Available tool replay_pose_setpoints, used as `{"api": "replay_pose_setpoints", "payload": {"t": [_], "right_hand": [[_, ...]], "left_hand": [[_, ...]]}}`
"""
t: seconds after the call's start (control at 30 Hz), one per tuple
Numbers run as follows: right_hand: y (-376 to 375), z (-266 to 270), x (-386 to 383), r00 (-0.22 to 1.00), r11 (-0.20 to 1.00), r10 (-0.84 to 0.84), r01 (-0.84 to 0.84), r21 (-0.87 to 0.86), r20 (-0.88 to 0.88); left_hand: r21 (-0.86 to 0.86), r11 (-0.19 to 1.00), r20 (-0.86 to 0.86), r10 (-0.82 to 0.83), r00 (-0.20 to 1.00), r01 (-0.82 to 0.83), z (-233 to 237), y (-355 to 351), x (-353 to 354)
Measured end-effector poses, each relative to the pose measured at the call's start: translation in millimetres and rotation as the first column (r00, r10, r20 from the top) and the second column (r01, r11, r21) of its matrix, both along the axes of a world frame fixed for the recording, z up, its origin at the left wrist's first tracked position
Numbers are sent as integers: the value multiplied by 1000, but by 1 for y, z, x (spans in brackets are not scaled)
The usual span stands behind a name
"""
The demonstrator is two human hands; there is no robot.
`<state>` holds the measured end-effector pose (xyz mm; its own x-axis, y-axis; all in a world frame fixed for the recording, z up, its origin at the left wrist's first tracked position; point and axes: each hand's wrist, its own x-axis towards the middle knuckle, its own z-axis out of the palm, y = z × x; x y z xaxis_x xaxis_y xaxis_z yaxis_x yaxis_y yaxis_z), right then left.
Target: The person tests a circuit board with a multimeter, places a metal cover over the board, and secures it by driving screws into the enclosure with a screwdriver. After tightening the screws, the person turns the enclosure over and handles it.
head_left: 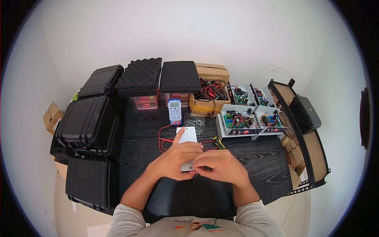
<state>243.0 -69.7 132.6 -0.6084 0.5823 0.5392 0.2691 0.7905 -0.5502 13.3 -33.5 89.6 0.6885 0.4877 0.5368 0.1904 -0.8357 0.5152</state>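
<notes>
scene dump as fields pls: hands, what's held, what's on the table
surface: black wood-grain table
left hand: grips white panel, index finger laid along it
right hand: fingers curled at the panel's near end; grip unclear
behind panel: multimeter, red leads, clear box of small parts
right side: yellow-black tool, open white enclosures with circuit boards
left side: black cases
</notes>
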Motion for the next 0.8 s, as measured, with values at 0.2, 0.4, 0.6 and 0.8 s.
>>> {"api": "replay_pose_setpoints", "payload": {"t": [0.2, 0.4, 0.6, 0.8], "right_hand": [[-3, 1, -6, 995, 996, -40, 32, 85, 91], [-7, 4, -6, 994, 992, -52, 40, 116, 99], [-11, 7, -5, 994, 996, -47, 39, 81, 99], [-13, 11, -2, 983, 997, -67, 60, 42, 169]], "left_hand": [[-27, 1000, 11, -6, 1000, 7, -3, 1, 0], [-24, 1000, -2, -4, 1000, 4, 0, 1, 0], [-5, 1000, -18, -18, 1000, 17, 0, 1, 1], [7, 1000, -14, -4, 1000, 4, 0, 0, 1]]}}
